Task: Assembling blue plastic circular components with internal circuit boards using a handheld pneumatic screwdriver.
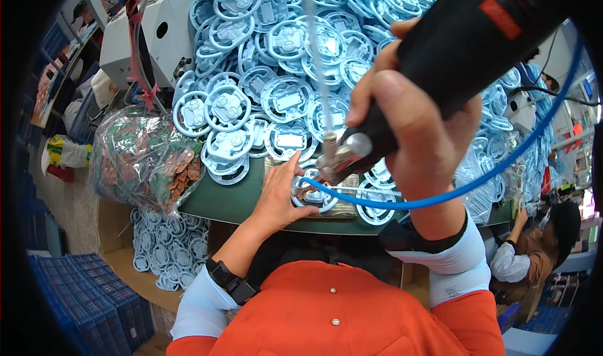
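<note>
My right hand (418, 120) is wrapped round a large black power screwdriver (461, 48), which slants down to the left. A blue hose (433, 200) and a clear tube (321, 73) run to its metal nose (336, 155). Beneath that nose sits a light-blue plastic part shaped like a toy steering wheel (325, 204), partly hidden by the tool. It lies on a brownish board (344, 213) at the bench's near edge. My left hand (273, 196) holds this wheel by its left side, thumb and fingers round the rim. Whether the tool's tip touches it is hidden.
A high heap of similar light-blue wheels (289, 98) covers the green bench (220, 202). At left stand a bag of brownish-green small parts (147, 158) and a grey machine (166, 32). Below lies a box of more wheels (168, 246). A co-worker (534, 249) sits at right.
</note>
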Motion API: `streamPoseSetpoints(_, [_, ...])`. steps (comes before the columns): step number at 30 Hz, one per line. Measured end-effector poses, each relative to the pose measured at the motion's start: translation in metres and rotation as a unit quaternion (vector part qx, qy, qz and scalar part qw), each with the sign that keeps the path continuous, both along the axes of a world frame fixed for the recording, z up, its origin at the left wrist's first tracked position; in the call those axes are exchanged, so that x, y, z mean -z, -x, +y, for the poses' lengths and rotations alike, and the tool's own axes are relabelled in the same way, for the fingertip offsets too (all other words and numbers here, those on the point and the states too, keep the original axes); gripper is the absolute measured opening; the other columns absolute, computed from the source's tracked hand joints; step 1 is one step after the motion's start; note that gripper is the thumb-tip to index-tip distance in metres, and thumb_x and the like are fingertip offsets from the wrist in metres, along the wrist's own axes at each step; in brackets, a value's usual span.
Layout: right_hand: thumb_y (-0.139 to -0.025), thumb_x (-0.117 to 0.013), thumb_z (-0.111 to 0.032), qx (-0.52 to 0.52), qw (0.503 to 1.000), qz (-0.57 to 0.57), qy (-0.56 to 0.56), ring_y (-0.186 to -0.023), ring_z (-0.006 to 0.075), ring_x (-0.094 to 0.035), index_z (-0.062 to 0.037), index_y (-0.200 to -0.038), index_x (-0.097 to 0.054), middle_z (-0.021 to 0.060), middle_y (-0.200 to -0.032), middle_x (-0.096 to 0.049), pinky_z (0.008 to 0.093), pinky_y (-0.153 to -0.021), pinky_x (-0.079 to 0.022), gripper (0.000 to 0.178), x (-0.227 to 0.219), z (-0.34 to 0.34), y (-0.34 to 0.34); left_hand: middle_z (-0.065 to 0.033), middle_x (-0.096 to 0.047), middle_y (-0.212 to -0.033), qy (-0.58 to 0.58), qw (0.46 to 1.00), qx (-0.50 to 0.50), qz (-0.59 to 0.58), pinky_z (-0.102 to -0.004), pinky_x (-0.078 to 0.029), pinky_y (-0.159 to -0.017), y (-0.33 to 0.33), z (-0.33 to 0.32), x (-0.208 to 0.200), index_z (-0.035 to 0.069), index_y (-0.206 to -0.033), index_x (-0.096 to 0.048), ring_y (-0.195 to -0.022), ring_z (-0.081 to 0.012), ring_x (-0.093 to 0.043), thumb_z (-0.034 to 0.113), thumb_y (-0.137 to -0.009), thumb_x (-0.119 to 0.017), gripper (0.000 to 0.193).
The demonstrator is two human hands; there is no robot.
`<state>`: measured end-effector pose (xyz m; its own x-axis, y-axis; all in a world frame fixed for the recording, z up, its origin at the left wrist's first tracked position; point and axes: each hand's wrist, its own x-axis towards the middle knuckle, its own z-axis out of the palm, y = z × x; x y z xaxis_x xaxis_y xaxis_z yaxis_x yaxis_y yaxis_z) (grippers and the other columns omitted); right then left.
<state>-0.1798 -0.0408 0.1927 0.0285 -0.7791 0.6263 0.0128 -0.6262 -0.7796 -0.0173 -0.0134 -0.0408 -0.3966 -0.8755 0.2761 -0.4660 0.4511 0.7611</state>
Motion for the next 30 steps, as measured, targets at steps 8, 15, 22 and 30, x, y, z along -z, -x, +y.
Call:
streamPoseSetpoints(8, [-0.083, -0.063, 0.002, -0.010, 0.999, -0.032, -0.037, -0.064, 0.0173, -0.064, 0.0049, -0.120, -0.049, 0.0076, -0.081, -0.058, 0.0304, -0.059, -0.052, 0.039, 0.033, -0.017, -0.024, -0.0147, -0.052, -0.129, 0.013, 0.998, -0.001, -0.063, -0.0452, -0.037, -0.104, 0.000, 0.003, 0.000, 0.005, -0.129, -0.053, -0.120, -0.0366, -0.045, 0.026, -0.058, -0.091, 0.083])
streamPoseSetpoints(15, [-0.083, -0.065, 0.001, -0.009, 0.999, 0.030, -0.028, -0.064, 0.0173, -0.063, 0.0041, -0.116, -0.050, 0.0078, -0.083, -0.060, 0.0304, -0.058, -0.052, 0.036, 0.044, -0.030, -0.038, -0.0155, -0.051, -0.131, -0.050, 0.998, -0.025, -0.005, -0.0458, -0.036, -0.106, -0.008, 0.004, 0.000, 0.004, -0.128, -0.054, -0.124, -0.0363, -0.043, 0.026, -0.060, -0.090, 0.080])
streamPoseSetpoints(22, [-0.086, -0.058, -0.004, -0.016, 0.998, -0.037, -0.045, -0.063, 0.0164, -0.057, 0.0044, -0.116, -0.046, 0.0094, -0.085, -0.055, 0.0297, -0.060, -0.049, 0.034, 0.055, -0.025, -0.026, -0.0197, -0.049, -0.126, 0.011, 0.999, -0.006, 0.031, -0.0437, -0.035, -0.104, 0.013, 0.004, 0.004, -0.002, -0.153, -0.011, -0.114, -0.0377, -0.048, 0.026, -0.054, -0.092, 0.131])
streamPoseSetpoints(30, [-0.085, -0.055, -0.008, 0.031, 0.998, -0.045, 0.011, -0.060, 0.0185, -0.057, 0.0118, -0.124, -0.040, 0.0125, -0.079, -0.053, 0.0300, -0.058, -0.048, 0.046, -0.001, -0.009, -0.009, -0.0203, -0.050, -0.131, 0.099, 0.994, -0.007, 0.043, -0.0490, -0.035, -0.106, 0.003, 0.013, 0.009, -0.002, -0.138, -0.042, -0.121, -0.0403, -0.047, 0.027, -0.060, -0.088, 0.095])
